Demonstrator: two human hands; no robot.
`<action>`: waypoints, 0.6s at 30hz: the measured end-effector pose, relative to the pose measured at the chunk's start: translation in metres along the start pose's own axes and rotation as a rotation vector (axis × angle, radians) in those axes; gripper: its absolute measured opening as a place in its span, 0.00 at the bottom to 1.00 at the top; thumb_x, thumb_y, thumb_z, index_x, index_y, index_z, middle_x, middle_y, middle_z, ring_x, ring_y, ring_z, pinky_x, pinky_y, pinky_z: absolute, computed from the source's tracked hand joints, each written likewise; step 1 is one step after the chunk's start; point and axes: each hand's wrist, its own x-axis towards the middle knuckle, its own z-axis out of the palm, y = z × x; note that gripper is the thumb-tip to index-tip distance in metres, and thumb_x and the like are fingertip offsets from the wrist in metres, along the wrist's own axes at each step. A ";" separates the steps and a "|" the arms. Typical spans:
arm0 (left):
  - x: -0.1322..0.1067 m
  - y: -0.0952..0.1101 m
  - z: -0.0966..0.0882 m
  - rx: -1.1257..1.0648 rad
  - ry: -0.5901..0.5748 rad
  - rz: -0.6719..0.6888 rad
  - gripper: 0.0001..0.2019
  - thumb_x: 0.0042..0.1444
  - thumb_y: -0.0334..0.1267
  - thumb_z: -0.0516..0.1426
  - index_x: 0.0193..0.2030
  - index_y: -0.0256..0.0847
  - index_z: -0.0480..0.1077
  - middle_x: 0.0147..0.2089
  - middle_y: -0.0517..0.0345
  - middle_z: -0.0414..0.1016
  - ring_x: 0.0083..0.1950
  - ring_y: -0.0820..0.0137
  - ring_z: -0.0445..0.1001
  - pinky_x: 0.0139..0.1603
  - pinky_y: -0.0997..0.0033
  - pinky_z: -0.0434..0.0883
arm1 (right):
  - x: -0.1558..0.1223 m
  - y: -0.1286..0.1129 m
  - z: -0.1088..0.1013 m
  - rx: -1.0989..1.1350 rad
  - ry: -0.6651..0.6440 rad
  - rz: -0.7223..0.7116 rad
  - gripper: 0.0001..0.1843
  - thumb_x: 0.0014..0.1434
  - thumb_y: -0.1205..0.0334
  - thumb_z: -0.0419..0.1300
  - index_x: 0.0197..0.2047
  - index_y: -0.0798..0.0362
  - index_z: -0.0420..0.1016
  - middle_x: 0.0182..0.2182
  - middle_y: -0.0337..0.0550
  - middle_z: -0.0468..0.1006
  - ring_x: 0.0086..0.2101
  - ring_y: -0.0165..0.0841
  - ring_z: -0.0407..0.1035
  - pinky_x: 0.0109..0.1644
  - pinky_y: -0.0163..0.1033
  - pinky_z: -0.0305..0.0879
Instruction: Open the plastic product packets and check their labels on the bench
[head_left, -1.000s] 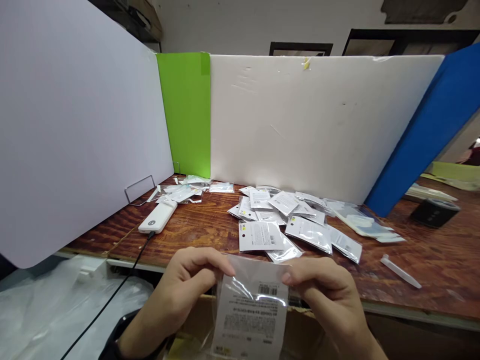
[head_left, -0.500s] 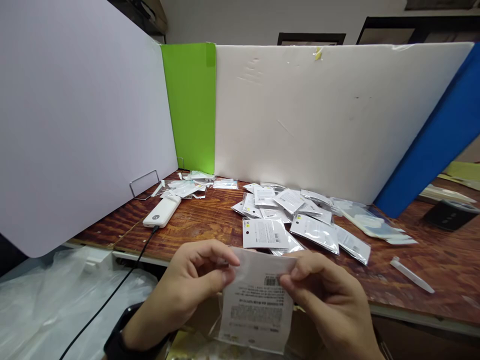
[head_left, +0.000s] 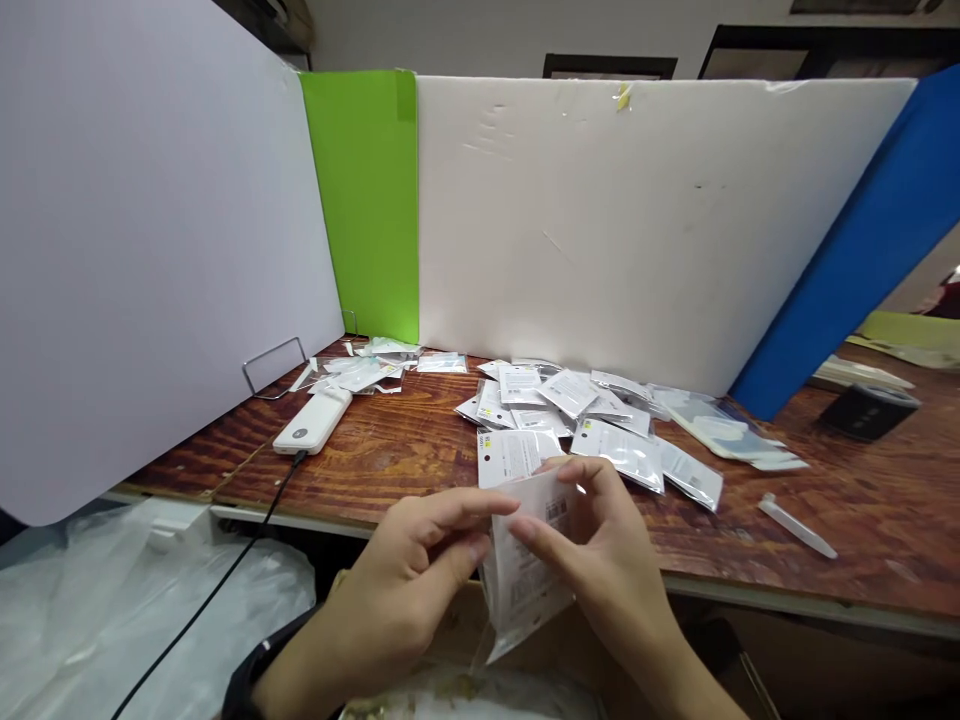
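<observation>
Card packet (head_left: 529, 590) in clear film hangs in the air between the two hands, before the table edge. The right hand (head_left: 611, 560) pinches its upper part, thumb on the near face and fingers behind; the left hand (head_left: 412, 585) has forefinger and thumb at its left edge, though one cannot tell whether they press together on it. Half a second earlier the packet faced the wearer squarely, one hand at each upper corner; now it is turned and tilted, and the hands have drawn closer together.

Just beyond the grip lies a pile of similar packets (head_left: 570, 393), the nearest partly hidden by the right hand. Right of the grip, on the wooden table (head_left: 862, 540), are clear pouches (head_left: 712, 425) and a white plastic strip (head_left: 797, 526). Left of it and farther off lie a white power bank (head_left: 315, 422) with a black cable and some film scraps (head_left: 360, 375). A white panel (head_left: 600, 230) closes off the space behind the pile.

Below the grip, a cardboard box holds crumpled clear plastic (head_left: 480, 692); well left, translucent sheeting (head_left: 195, 600) is heaped up
</observation>
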 end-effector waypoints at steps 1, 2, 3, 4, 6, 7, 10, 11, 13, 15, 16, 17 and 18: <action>0.000 0.000 0.000 -0.002 0.001 0.007 0.15 0.58 0.30 0.56 0.45 0.55 0.77 0.43 0.65 0.80 0.43 0.73 0.75 0.43 0.80 0.69 | 0.001 0.001 0.001 0.002 0.001 0.033 0.21 0.43 0.57 0.73 0.33 0.48 0.64 0.30 0.33 0.71 0.28 0.27 0.66 0.30 0.29 0.64; 0.001 -0.001 0.000 -0.042 0.002 0.003 0.15 0.58 0.30 0.55 0.44 0.55 0.77 0.43 0.66 0.80 0.43 0.73 0.75 0.43 0.80 0.70 | 0.002 0.002 0.001 0.026 -0.018 0.074 0.20 0.45 0.56 0.72 0.32 0.49 0.63 0.26 0.32 0.68 0.25 0.25 0.62 0.25 0.27 0.61; 0.001 -0.003 0.000 -0.110 0.001 -0.009 0.15 0.58 0.29 0.56 0.44 0.54 0.77 0.43 0.65 0.80 0.44 0.73 0.75 0.43 0.80 0.70 | 0.004 0.004 0.000 0.074 -0.046 0.116 0.20 0.46 0.55 0.71 0.31 0.49 0.62 0.23 0.30 0.66 0.22 0.24 0.59 0.22 0.27 0.57; 0.003 -0.004 -0.001 -0.193 0.001 -0.027 0.15 0.57 0.29 0.56 0.43 0.53 0.77 0.43 0.65 0.80 0.44 0.72 0.75 0.44 0.79 0.70 | 0.005 0.005 -0.002 0.135 -0.075 0.154 0.19 0.47 0.55 0.70 0.30 0.50 0.62 0.21 0.30 0.65 0.20 0.23 0.58 0.21 0.26 0.54; 0.005 -0.007 -0.002 -0.369 -0.013 -0.065 0.13 0.56 0.29 0.57 0.43 0.50 0.78 0.42 0.62 0.81 0.44 0.71 0.76 0.43 0.77 0.71 | 0.008 0.007 -0.006 0.268 -0.112 0.214 0.18 0.47 0.55 0.70 0.29 0.50 0.64 0.21 0.31 0.66 0.20 0.24 0.59 0.22 0.27 0.56; 0.007 -0.008 -0.003 -0.449 -0.020 -0.082 0.12 0.55 0.29 0.58 0.42 0.48 0.78 0.41 0.61 0.81 0.43 0.71 0.76 0.43 0.77 0.72 | 0.009 0.008 -0.008 0.326 -0.122 0.242 0.18 0.46 0.56 0.71 0.28 0.51 0.65 0.21 0.32 0.68 0.21 0.24 0.61 0.23 0.27 0.57; 0.010 -0.006 -0.005 -0.627 -0.011 -0.129 0.10 0.50 0.30 0.62 0.39 0.43 0.79 0.37 0.58 0.82 0.37 0.72 0.76 0.38 0.77 0.73 | 0.012 0.010 -0.012 0.433 -0.148 0.302 0.16 0.44 0.57 0.72 0.27 0.52 0.68 0.21 0.33 0.70 0.20 0.24 0.63 0.24 0.29 0.60; 0.011 -0.005 -0.005 -0.660 -0.004 -0.140 0.10 0.49 0.30 0.63 0.39 0.42 0.79 0.35 0.57 0.82 0.36 0.72 0.76 0.37 0.78 0.72 | 0.012 0.010 -0.013 0.451 -0.169 0.316 0.15 0.44 0.58 0.72 0.27 0.52 0.70 0.21 0.33 0.71 0.20 0.24 0.63 0.23 0.29 0.60; 0.012 -0.003 -0.007 -0.671 0.023 -0.159 0.09 0.47 0.30 0.63 0.37 0.40 0.79 0.34 0.56 0.81 0.34 0.72 0.76 0.35 0.77 0.72 | 0.014 0.011 -0.015 0.468 -0.231 0.344 0.14 0.44 0.58 0.72 0.28 0.52 0.72 0.21 0.34 0.71 0.20 0.25 0.64 0.22 0.29 0.61; 0.013 -0.004 -0.009 -0.634 0.067 -0.181 0.09 0.46 0.29 0.63 0.36 0.39 0.79 0.34 0.56 0.80 0.33 0.72 0.75 0.35 0.77 0.72 | 0.017 0.013 -0.017 0.435 -0.308 0.379 0.12 0.44 0.57 0.72 0.27 0.53 0.74 0.21 0.35 0.73 0.21 0.26 0.67 0.23 0.29 0.63; 0.014 -0.005 -0.009 -0.605 0.092 -0.192 0.09 0.46 0.28 0.62 0.36 0.39 0.79 0.34 0.57 0.80 0.33 0.73 0.75 0.34 0.77 0.71 | 0.018 0.014 -0.018 0.400 -0.338 0.391 0.12 0.44 0.57 0.72 0.27 0.53 0.75 0.22 0.36 0.74 0.22 0.26 0.68 0.24 0.29 0.65; 0.015 -0.006 -0.010 -0.571 0.118 -0.202 0.09 0.46 0.28 0.61 0.36 0.39 0.78 0.33 0.57 0.80 0.32 0.73 0.74 0.33 0.77 0.70 | 0.019 0.015 -0.020 0.359 -0.362 0.402 0.11 0.45 0.58 0.72 0.27 0.54 0.77 0.23 0.36 0.75 0.23 0.27 0.70 0.25 0.29 0.67; 0.016 -0.008 -0.010 -0.537 0.135 -0.212 0.09 0.46 0.27 0.60 0.35 0.38 0.78 0.33 0.57 0.79 0.32 0.73 0.74 0.32 0.77 0.70 | 0.019 0.016 -0.021 0.315 -0.387 0.414 0.11 0.45 0.57 0.72 0.28 0.54 0.78 0.24 0.37 0.77 0.24 0.27 0.71 0.26 0.30 0.69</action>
